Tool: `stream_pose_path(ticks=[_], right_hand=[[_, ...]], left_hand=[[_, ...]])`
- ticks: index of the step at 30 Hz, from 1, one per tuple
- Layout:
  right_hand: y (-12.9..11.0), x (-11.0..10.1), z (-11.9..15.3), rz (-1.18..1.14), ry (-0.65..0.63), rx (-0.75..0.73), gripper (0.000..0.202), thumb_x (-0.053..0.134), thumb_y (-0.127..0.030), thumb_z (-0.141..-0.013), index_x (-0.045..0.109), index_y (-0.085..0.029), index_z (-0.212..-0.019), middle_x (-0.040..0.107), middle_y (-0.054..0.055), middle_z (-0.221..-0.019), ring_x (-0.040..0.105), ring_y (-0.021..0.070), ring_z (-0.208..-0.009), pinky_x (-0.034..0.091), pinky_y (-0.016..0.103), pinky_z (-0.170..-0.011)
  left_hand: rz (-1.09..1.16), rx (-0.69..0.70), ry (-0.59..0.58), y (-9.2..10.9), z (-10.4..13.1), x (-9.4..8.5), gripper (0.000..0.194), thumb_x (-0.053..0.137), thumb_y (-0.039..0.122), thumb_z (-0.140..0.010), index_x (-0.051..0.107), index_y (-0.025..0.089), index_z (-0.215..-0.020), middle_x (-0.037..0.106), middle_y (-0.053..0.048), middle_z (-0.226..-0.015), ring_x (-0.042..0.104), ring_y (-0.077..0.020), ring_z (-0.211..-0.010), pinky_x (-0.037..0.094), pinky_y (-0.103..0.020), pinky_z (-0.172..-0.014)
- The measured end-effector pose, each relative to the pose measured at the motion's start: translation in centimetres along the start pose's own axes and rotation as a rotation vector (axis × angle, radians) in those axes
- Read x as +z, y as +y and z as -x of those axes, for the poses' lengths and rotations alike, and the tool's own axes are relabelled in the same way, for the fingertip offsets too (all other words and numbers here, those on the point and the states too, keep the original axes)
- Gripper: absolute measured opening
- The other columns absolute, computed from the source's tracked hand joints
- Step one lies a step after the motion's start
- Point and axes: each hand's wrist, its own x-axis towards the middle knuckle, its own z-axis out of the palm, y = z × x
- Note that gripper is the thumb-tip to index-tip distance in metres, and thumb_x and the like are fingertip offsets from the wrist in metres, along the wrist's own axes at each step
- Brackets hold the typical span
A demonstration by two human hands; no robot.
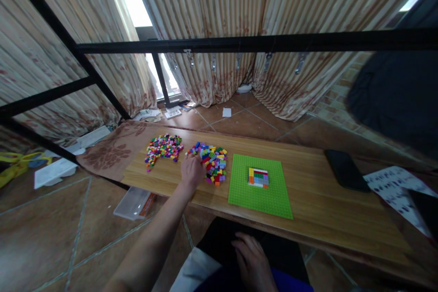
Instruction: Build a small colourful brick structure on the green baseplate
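Observation:
My left hand (192,169) reaches over the left edge of a heap of mixed-colour toy bricks (216,164). Its fingers are curled together and point down at the bricks; whatever lies between them is hidden. To the right of the heap lies a green studded baseplate (273,203). A small rectangular patch of coloured bricks (259,178) sits on it, with red, green, yellow, blue, orange and white among them. In my lap rests my right hand (252,255), fingers loosely stretched and holding nothing.
A second heap of smaller pieces (164,148) spreads over the left part of the wooden board (308,196). A black phone-like slab (345,169) and a printed sheet (398,191) lie at the right. Below the board's left edge sits a clear plastic box (132,203).

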Motion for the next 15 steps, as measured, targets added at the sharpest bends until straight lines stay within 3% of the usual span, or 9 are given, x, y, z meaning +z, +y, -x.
stream_pose_path(ticks=[3, 5, 7, 11, 15], right_hand=[[0.0, -0.1, -0.1, -0.019, 0.036, -0.001, 0.025, 0.047, -0.012, -0.087, 0.066, -0.024, -0.098, 0.068, 0.007, -0.104, 0.066, 0.0203, -0.092, 0.056, 0.033, -0.076], [-0.3, -0.6, -0.6, -0.038, 0.082, 0.010, 0.024, 0.047, -0.015, -0.088, 0.066, -0.023, -0.100, 0.068, 0.008, -0.105, 0.066, 0.0205, -0.093, 0.057, 0.034, -0.078], [-0.7, -1.7, -1.7, -0.064, 0.132, 0.041, 0.024, 0.047, -0.017, -0.089, 0.065, -0.023, -0.104, 0.068, 0.008, -0.107, 0.066, 0.0206, -0.097, 0.056, 0.035, -0.082], [-1.5, -5.3, -5.1, -0.126, 0.214, 0.152, 0.028, 0.048, -0.023, -0.092, 0.061, -0.023, -0.116, 0.066, 0.007, -0.113, 0.061, 0.0203, -0.107, 0.051, 0.037, -0.093], [-0.8, -8.6, -8.0, -0.181, 0.272, 0.260, 0.031, 0.052, -0.032, -0.090, 0.060, -0.023, -0.119, 0.066, 0.008, -0.112, 0.062, 0.0210, -0.103, 0.051, 0.037, -0.090]], left_hand=[[0.082, -0.101, -0.010, 0.0, 1.0, -1.6, 0.021, 0.048, 0.025, -0.084, 0.067, 0.017, -0.088, 0.068, -0.012, -0.091, 0.062, -0.0231, -0.091, 0.043, -0.029, -0.078], [0.188, -0.158, -0.085, 0.3, 2.1, -2.7, 0.021, 0.048, 0.027, -0.085, 0.066, 0.018, -0.089, 0.069, -0.009, -0.086, 0.062, -0.0219, -0.082, 0.042, -0.028, -0.070], [0.339, -0.057, -0.189, 1.3, 3.4, -3.6, 0.021, 0.046, 0.026, -0.085, 0.066, 0.019, -0.087, 0.068, -0.005, -0.081, 0.061, -0.0188, -0.077, 0.040, -0.026, -0.066], [0.659, 0.292, -0.414, 4.6, 5.8, -4.0, 0.026, 0.040, 0.024, -0.087, 0.065, 0.018, -0.080, 0.064, -0.001, -0.075, 0.057, -0.0143, -0.071, 0.038, -0.023, -0.064], [0.804, 0.371, -0.563, 8.1, 6.9, -3.1, 0.028, 0.040, 0.026, -0.086, 0.065, 0.016, -0.078, 0.060, 0.000, -0.070, 0.054, -0.0135, -0.069, 0.037, -0.022, -0.062]])
